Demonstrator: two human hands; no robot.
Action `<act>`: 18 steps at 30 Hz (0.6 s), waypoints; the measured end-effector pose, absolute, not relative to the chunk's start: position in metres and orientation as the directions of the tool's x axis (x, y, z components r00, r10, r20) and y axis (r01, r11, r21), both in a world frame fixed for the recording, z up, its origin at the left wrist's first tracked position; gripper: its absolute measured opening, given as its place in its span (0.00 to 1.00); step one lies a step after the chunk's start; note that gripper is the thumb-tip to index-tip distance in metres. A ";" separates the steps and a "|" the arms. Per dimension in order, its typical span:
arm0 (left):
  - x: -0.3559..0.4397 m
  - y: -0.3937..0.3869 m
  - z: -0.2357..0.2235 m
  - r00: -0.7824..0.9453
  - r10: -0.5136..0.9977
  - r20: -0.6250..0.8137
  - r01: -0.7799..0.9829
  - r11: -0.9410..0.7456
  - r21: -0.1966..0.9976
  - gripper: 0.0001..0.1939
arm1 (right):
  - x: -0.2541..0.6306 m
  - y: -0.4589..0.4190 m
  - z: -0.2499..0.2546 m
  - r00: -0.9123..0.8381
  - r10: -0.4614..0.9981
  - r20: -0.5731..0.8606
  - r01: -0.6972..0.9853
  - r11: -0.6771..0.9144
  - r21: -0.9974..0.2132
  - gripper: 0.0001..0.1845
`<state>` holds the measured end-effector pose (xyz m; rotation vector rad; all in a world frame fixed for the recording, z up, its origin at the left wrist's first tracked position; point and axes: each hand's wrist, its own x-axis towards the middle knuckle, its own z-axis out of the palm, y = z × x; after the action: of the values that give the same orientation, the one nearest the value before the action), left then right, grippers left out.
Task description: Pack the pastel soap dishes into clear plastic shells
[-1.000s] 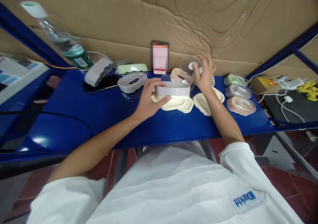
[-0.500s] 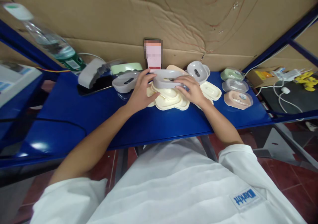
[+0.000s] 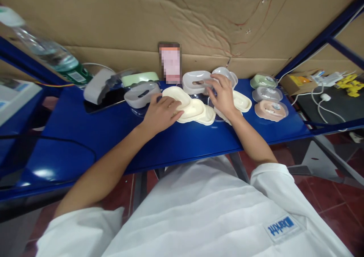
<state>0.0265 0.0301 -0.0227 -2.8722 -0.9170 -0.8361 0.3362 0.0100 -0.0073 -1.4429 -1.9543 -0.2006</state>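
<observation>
Cream trays (image 3: 196,111), judged unfitted, were touched by the half-curled left grip (image 3: 160,114); the grey box (image 3: 188,82) was met by the part-open right grip (image 3: 224,95), holds unclear; three lidded boxes (image 3: 267,94) rightward were judged done.

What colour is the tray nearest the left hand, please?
The tray is cream, best seen in the head view.

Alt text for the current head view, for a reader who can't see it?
The left hand is at a pile of cream pieces on a blue table; the right hand is by a gray container just behind them. A phone stands before cardboard, with a bottle to the left and three boxes to the right.
</observation>
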 end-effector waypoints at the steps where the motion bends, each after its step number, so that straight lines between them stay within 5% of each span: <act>1: 0.025 0.032 -0.023 0.657 0.562 0.502 0.566 -0.808 0.164 0.19 | 0.338 0.009 -0.005 -0.141 0.778 0.612 0.887 0.373 -0.271 0.20; 6: 0.024 0.034 -0.021 0.548 0.646 0.531 0.621 -0.740 0.259 0.22 | 0.348 0.008 0.014 -0.127 0.772 0.622 0.903 0.350 -0.249 0.21; 11: 0.032 0.009 -0.007 0.584 0.558 0.589 0.567 -0.800 0.197 0.24 | 0.418 -0.046 0.045 -0.228 0.877 0.423 0.880 0.372 -0.296 0.23; 13: 0.037 -0.006 -0.005 0.624 0.503 0.598 0.501 -0.845 0.188 0.24 | 0.462 -0.089 0.039 -0.116 0.904 0.411 0.921 0.253 -0.297 0.28; 16: 0.047 -0.023 -0.007 0.679 0.423 0.600 0.400 -0.899 0.180 0.25 | 0.518 -0.160 0.009 0.266 0.869 0.417 0.960 -0.198 -0.199 0.45; 18: 0.052 -0.031 -0.010 0.702 0.371 0.607 0.350 -0.923 0.160 0.26 | 0.539 -0.199 -0.012 0.326 0.880 0.347 0.942 -0.271 -0.198 0.51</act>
<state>0.0522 -0.0306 -0.0101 -2.9281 -0.6201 -1.0559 0.5391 -0.1987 -0.0117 -2.2329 -1.6184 -0.2369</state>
